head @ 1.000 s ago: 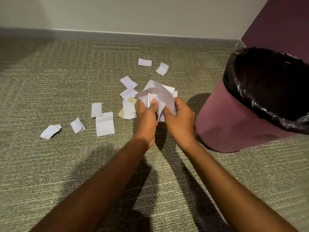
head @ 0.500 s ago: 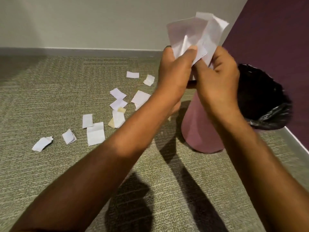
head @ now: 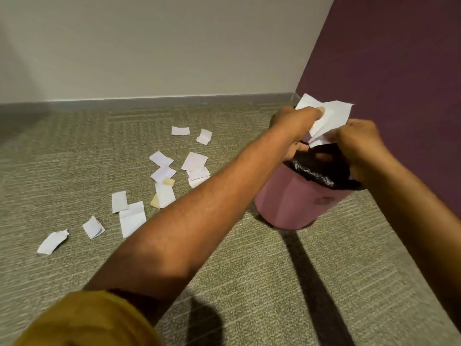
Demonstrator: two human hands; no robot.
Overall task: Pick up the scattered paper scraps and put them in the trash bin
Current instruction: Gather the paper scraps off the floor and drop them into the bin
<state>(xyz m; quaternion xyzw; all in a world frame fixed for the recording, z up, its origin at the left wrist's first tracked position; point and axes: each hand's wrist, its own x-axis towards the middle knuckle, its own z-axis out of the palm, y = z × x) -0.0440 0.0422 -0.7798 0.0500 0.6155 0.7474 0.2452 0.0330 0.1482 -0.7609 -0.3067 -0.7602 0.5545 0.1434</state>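
Only 1 view, from a head-worn wide-angle camera, looking forward and steeply down along both outstretched forearms. It faces the room corner where the pale wall [head: 149, 46] meets the purple wall [head: 399, 71], with carpet [head: 62, 158] filling the lower frame. The hands are close to the lens; the bin [head: 294, 203] sits near that corner, right of centre, and a yellow sleeve [head: 87, 320] crowds the bottom-left edge.
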